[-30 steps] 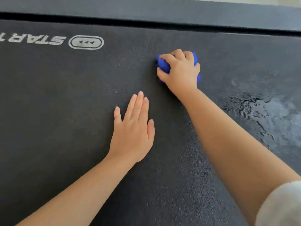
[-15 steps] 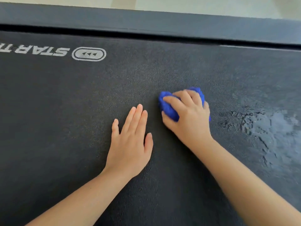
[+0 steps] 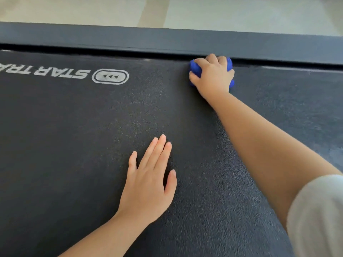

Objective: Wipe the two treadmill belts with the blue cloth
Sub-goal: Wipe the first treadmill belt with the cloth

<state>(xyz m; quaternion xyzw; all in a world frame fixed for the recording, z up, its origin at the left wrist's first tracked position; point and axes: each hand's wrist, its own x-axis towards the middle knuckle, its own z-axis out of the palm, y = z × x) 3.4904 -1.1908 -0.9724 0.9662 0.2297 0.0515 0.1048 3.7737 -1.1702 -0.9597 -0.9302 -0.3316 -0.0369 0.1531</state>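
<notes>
Beyond the right hand (image 3: 213, 76), past the dark grey side rail (image 3: 167, 39), lies a strip of pale cream floor (image 3: 74, 10). A tan band (image 3: 152, 12) crosses the floor, running away from the rail, far beyond the left hand (image 3: 148, 182) and left of the right hand. The floor is blurred; soft, even light falls on it.

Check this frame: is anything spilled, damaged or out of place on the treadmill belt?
Nothing plainly wrong. The right hand grips the bunched blue cloth at the far edge of the belt; the left hand lies flat. A faint mottled sheen near the right edge might be dampness, but it is too dim to tell.
</notes>
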